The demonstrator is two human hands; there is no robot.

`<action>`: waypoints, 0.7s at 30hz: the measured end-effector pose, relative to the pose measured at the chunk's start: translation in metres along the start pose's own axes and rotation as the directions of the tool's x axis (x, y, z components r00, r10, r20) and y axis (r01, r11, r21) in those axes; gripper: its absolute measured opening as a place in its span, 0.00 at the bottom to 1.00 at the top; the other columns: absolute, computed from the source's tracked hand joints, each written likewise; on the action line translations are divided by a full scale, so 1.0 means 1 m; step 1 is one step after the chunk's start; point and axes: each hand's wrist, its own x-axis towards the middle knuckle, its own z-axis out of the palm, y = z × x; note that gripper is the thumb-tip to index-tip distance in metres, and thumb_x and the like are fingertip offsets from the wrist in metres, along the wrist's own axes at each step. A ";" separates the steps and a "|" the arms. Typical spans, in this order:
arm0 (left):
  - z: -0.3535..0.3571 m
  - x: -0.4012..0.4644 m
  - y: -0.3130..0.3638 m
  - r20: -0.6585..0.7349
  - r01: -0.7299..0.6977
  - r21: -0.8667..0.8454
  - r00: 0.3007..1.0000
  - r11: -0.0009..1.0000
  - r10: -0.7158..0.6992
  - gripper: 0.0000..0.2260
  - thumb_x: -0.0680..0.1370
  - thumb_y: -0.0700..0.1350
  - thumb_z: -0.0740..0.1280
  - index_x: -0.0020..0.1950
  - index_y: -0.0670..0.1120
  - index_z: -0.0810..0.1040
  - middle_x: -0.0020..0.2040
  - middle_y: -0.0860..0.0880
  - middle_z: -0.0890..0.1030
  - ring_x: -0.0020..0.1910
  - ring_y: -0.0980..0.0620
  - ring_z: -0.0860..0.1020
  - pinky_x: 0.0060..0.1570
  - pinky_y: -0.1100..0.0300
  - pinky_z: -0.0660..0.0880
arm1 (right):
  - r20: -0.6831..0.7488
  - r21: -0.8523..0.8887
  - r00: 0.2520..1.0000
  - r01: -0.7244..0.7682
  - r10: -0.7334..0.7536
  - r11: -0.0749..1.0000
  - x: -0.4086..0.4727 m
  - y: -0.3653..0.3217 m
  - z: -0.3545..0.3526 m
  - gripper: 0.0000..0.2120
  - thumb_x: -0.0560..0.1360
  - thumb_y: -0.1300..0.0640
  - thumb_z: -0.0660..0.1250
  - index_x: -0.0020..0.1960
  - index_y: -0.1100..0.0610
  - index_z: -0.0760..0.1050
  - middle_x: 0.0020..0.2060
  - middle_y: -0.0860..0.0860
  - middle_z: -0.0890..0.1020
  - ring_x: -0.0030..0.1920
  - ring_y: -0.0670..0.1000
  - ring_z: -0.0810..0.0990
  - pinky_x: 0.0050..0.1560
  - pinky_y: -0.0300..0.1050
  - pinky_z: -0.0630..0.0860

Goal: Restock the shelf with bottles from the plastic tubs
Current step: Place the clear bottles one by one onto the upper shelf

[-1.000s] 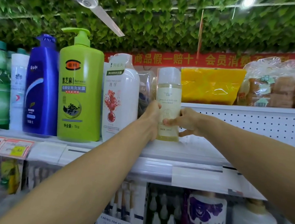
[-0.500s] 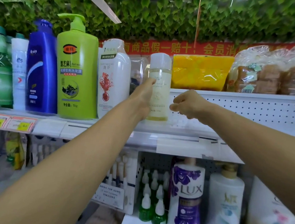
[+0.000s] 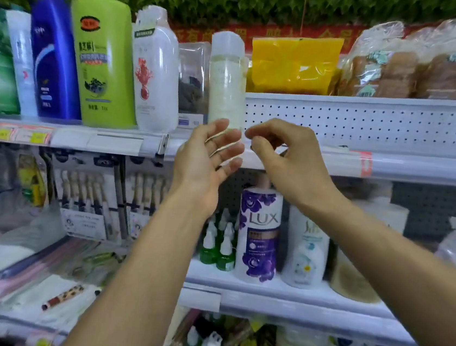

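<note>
I am hovering my left hand (image 3: 206, 156), fingers spread, and my right hand (image 3: 283, 153), loosely curled and empty, beside the pale bottle (image 3: 227, 84). Brushing it could be tipping it off the shelf (image 3: 392, 166).

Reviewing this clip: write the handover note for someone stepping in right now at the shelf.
Left hand: open, fingers spread, just in front of the pale clear-capped bottle, holding nothing.
Right hand: fingers loosely curled, empty, beside the bottle's base.
The bottle stands upright on the top shelf, right of the white bottle and the lime green pump bottle.
Done: this bottle is placed.
Left: the shelf space to its right is bare; the tubs are out of view, so remaining stock is unknown.
</note>
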 end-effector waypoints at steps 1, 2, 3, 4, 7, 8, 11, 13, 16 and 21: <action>-0.004 -0.008 -0.010 -0.014 0.025 0.000 1.000 1.000 -0.025 0.08 0.81 0.45 0.61 0.50 0.48 0.79 0.37 0.51 0.84 0.34 0.54 0.81 0.35 0.62 0.77 | 0.016 0.032 1.000 -0.026 0.025 0.999 -0.014 0.002 0.001 0.08 0.76 0.64 0.64 0.49 0.57 0.82 0.40 0.45 0.82 0.39 0.37 0.76 0.40 0.25 0.68; -0.007 -0.015 -0.021 -0.029 0.052 0.002 0.998 0.999 -0.052 0.08 0.81 0.45 0.60 0.50 0.48 0.79 0.37 0.51 0.83 0.33 0.55 0.80 0.34 0.62 0.77 | 0.034 0.056 0.998 -0.053 0.051 0.997 -0.026 0.006 0.002 0.09 0.76 0.65 0.64 0.49 0.57 0.81 0.40 0.43 0.82 0.39 0.35 0.77 0.41 0.25 0.69; -0.011 -0.022 -0.031 -0.044 0.082 0.009 0.996 0.997 -0.082 0.08 0.81 0.45 0.60 0.50 0.48 0.79 0.36 0.52 0.83 0.33 0.55 0.80 0.34 0.62 0.77 | 0.052 0.070 0.996 -0.076 0.073 0.995 -0.039 0.012 0.002 0.09 0.76 0.65 0.64 0.50 0.56 0.81 0.40 0.41 0.81 0.39 0.35 0.77 0.42 0.26 0.69; -0.015 -0.028 -0.042 -0.059 0.114 0.022 0.992 0.993 -0.112 0.09 0.81 0.45 0.60 0.50 0.48 0.80 0.36 0.52 0.84 0.32 0.55 0.80 0.33 0.63 0.77 | 0.070 0.075 0.993 -0.097 0.092 0.992 -0.051 0.017 0.002 0.09 0.76 0.65 0.64 0.51 0.56 0.81 0.40 0.41 0.81 0.39 0.36 0.78 0.42 0.28 0.71; -0.028 -0.050 -0.075 -0.105 0.203 0.046 0.975 0.978 -0.197 0.09 0.81 0.46 0.60 0.51 0.47 0.80 0.36 0.51 0.84 0.32 0.55 0.80 0.34 0.62 0.77 | 0.132 0.073 0.977 -0.180 0.170 0.981 -0.091 0.035 -0.001 0.07 0.76 0.65 0.64 0.50 0.56 0.78 0.40 0.43 0.80 0.40 0.43 0.79 0.42 0.40 0.77; -0.031 -0.057 -0.086 -0.122 0.234 0.049 0.966 0.971 -0.227 0.09 0.81 0.45 0.60 0.51 0.46 0.80 0.36 0.51 0.84 0.31 0.55 0.80 0.33 0.62 0.77 | 0.151 0.078 0.966 -0.222 0.208 0.972 -0.104 0.040 -0.004 0.07 0.76 0.66 0.64 0.49 0.56 0.77 0.38 0.44 0.79 0.38 0.45 0.79 0.41 0.41 0.78; -0.040 -0.077 -0.119 -0.164 0.340 0.060 0.931 0.939 -0.327 0.09 0.81 0.45 0.59 0.48 0.47 0.79 0.36 0.51 0.83 0.31 0.55 0.79 0.33 0.62 0.76 | 0.220 0.121 0.902 -0.403 0.372 0.907 -0.144 0.057 -0.012 0.06 0.76 0.68 0.64 0.47 0.58 0.77 0.35 0.51 0.79 0.29 0.42 0.76 0.31 0.35 0.74; -0.048 -0.092 -0.147 -0.201 0.425 0.063 0.892 0.903 -0.406 0.09 0.81 0.45 0.59 0.47 0.47 0.78 0.36 0.51 0.83 0.31 0.54 0.79 0.34 0.62 0.75 | 0.289 0.128 0.827 -0.533 0.483 0.836 -0.174 0.071 -0.016 0.06 0.76 0.67 0.64 0.46 0.58 0.77 0.36 0.56 0.80 0.26 0.42 0.75 0.26 0.31 0.70; -0.067 -0.119 -0.196 -0.252 0.573 0.051 0.800 0.818 -0.544 0.09 0.81 0.45 0.58 0.46 0.48 0.77 0.35 0.52 0.83 0.32 0.54 0.79 0.35 0.61 0.74 | 0.376 0.100 0.707 -0.674 0.600 0.732 -0.226 0.095 -0.015 0.07 0.77 0.67 0.64 0.44 0.57 0.76 0.36 0.57 0.79 0.24 0.40 0.74 0.25 0.30 0.68; -0.113 -0.166 -0.277 -0.362 0.766 0.004 0.600 0.643 -0.713 0.08 0.82 0.46 0.60 0.48 0.46 0.77 0.36 0.50 0.83 0.32 0.53 0.79 0.32 0.60 0.75 | 0.464 0.004 0.424 -0.879 0.778 0.477 -0.322 0.132 -0.005 0.07 0.79 0.65 0.63 0.44 0.57 0.75 0.35 0.56 0.79 0.24 0.41 0.75 0.25 0.34 0.71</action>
